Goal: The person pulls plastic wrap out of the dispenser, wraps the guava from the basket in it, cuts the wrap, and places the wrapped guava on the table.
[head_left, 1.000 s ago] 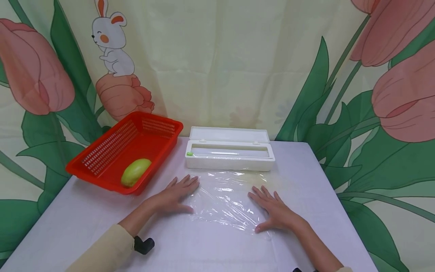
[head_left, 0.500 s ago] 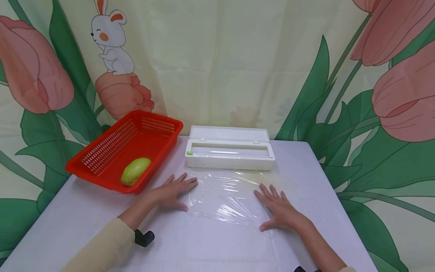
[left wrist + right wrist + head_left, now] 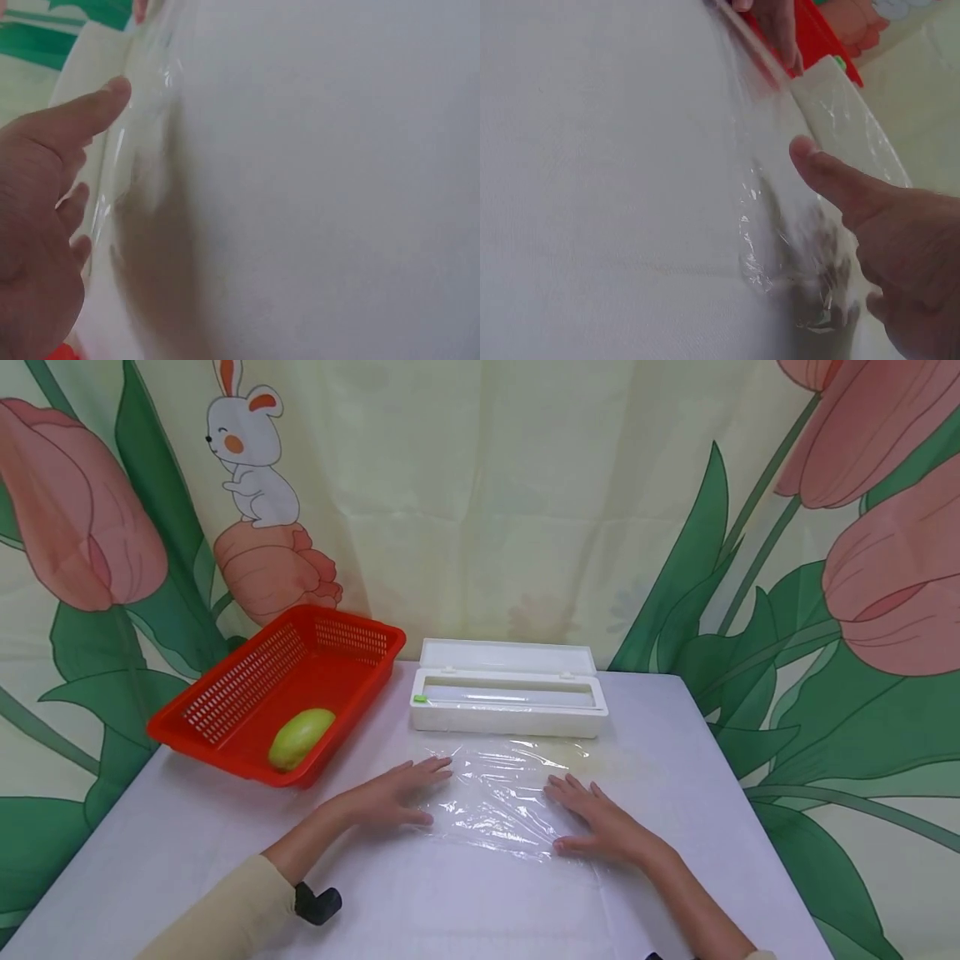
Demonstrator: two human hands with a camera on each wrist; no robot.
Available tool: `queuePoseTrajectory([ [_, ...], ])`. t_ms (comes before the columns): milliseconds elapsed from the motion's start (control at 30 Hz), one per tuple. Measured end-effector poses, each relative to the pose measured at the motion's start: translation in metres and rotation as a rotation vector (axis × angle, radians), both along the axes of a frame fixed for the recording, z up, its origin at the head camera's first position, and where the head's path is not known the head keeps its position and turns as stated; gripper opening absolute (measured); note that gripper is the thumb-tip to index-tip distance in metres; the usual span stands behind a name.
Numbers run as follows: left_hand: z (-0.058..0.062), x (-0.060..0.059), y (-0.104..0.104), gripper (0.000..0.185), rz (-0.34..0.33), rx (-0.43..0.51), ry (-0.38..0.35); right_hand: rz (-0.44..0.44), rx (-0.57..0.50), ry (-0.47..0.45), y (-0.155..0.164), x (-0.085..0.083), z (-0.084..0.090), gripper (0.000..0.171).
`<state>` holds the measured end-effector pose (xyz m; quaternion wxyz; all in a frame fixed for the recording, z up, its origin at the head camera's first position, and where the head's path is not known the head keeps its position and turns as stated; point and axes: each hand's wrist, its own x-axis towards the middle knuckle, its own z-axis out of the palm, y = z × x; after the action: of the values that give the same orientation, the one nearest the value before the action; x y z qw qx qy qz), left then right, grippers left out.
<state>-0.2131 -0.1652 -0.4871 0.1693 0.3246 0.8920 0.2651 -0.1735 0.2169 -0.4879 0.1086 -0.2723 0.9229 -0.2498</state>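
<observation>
Clear film sheet, thin, glossy, wrinkled, lies flat on the white cloth-covered worktop, just in front of the dispenser box. Left hand flat, fingers straight and spread, palm down on the film's left edge; in the left wrist view the left hand shows thumb out, film shining beside it. Right hand likewise flat and wide, palm down on the film's right part; the right wrist view shows the right hand with thumb extended over creased film. Neither hand holds anything.

Box is long, white, rectangular hard plastic, lid open, small green slider at its left end. Left of it sits a red perforated plastic basket, rectangular, holding a smooth oval green fruit. Basket is near the left hand, not touching. Behind the worktop hangs a curtain printed with tulips, leaves and a rabbit. Cream sleeve on the left arm.
</observation>
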Motion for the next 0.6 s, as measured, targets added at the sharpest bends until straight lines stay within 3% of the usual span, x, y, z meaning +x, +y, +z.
queuePoseTrajectory([
  [167,-0.0046,0.0061,0.0021,0.075,-0.049,-0.011,-0.043,-0.007,0.046,0.005,-0.0055,-0.0002,-0.0040,0.085],
  [367,-0.0047,0.0098,0.0021,0.089,-0.090,-0.043,-0.024,-0.016,0.111,0.011,-0.0032,-0.0001,-0.0063,0.098],
  [433,-0.0038,0.0106,0.0017,0.080,-0.081,-0.021,-0.042,-0.004,0.116,0.020,-0.0024,0.0001,-0.0068,0.100],
  [600,-0.0019,0.0109,0.0003,0.029,-0.077,0.074,-0.090,-0.007,0.115,0.019,-0.0027,0.0001,-0.0071,0.100],
])
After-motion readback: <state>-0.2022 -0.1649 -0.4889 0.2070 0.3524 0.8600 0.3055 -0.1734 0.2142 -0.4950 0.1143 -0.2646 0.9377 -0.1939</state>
